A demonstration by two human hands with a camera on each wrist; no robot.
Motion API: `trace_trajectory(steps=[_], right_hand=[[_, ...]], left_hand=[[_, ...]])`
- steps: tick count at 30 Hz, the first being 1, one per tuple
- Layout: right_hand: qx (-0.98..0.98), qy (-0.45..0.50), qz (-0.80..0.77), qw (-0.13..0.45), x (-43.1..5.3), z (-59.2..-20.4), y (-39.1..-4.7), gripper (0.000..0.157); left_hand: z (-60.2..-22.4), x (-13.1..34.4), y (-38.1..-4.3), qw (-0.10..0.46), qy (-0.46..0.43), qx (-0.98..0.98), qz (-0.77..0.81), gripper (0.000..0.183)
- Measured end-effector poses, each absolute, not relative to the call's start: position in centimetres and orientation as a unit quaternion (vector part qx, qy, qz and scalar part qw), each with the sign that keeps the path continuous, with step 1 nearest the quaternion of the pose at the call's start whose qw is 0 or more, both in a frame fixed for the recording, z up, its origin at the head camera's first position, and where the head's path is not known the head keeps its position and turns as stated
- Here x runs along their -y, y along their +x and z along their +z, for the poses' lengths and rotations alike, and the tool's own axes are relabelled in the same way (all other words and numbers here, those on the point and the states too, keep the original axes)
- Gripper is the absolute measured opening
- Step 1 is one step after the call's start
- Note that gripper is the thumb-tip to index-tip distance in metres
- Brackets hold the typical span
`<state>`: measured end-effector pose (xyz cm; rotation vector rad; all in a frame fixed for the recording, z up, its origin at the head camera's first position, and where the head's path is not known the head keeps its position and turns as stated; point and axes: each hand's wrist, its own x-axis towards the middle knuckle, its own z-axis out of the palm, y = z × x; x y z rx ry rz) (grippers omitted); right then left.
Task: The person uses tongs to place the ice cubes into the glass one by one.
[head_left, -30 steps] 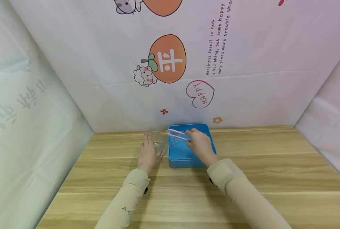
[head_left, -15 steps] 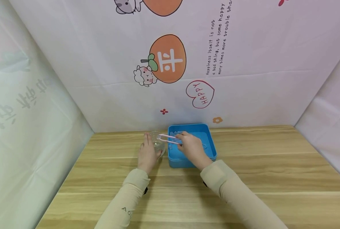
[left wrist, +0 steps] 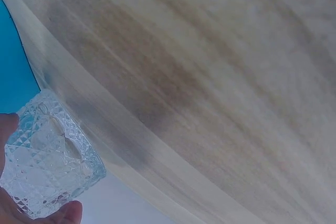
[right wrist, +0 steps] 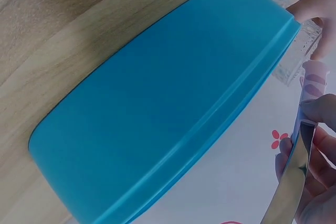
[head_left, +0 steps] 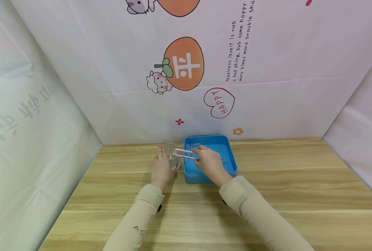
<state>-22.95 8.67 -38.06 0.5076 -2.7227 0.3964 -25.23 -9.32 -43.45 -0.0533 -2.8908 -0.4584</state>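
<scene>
In the head view my left hand (head_left: 161,169) holds a clear cut glass (head_left: 175,161) standing on the table, thumb on the near side. The left wrist view shows the diamond-patterned wall of this glass (left wrist: 52,153) between thumb and fingers. My right hand (head_left: 211,164) grips a pair of tongs (head_left: 186,157) with pink arms. Their tips are apart over the mouth of the glass; I see no piece between them. The right wrist view shows the tongs' shiny metal band (right wrist: 294,177) in the fingers. Small clear block-like pieces (head_left: 190,147) lie in the blue box (head_left: 209,179).
The blue box stands right beside the glass, its high wall under my right hand. A thin clear loop (head_left: 223,161) lies inside it at the right. Behind the wooden table (head_left: 277,181) rises a printed white cloth (head_left: 136,115).
My right hand has moved left with the tongs, from above the box to above the glass. The tips, close together on a clear piece before, now stand apart. My left hand stays put.
</scene>
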Motion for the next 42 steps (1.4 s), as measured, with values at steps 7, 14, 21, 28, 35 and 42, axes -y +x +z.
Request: trace_trajectory(steps=[7,14,21,28,35,42], right_hand=[[0.959,0.18,0.137,0.172,-8.7,-38.2,-23.0,0.03],[0.962,0.168,0.144,0.158,-8.8,-37.8,-23.3,0.035],[0.967,0.153,0.152,0.136,-9.2,-37.3,-23.8,0.039],[0.972,0.126,0.16,0.117,-10.1,-37.4,-24.5,0.041],[0.977,0.105,0.152,0.102,-11.1,-38.2,-25.1,0.043],[0.982,0.093,0.131,0.097,-12.1,-39.4,-25.3,0.043]], left_hand=[[-43.4,9.3,-25.2,0.109,-0.018,0.981,-0.159,0.096],[-43.6,9.3,-25.2,0.124,-0.02,0.979,-0.161,0.095],[-43.7,9.4,-25.3,0.13,-0.02,0.978,-0.159,0.095],[-43.6,9.4,-25.3,0.13,-0.022,0.979,-0.154,0.095],[-43.7,9.4,-25.3,0.129,-0.022,0.98,-0.151,0.094],[-43.7,9.4,-25.2,0.132,-0.023,0.981,-0.144,0.095]])
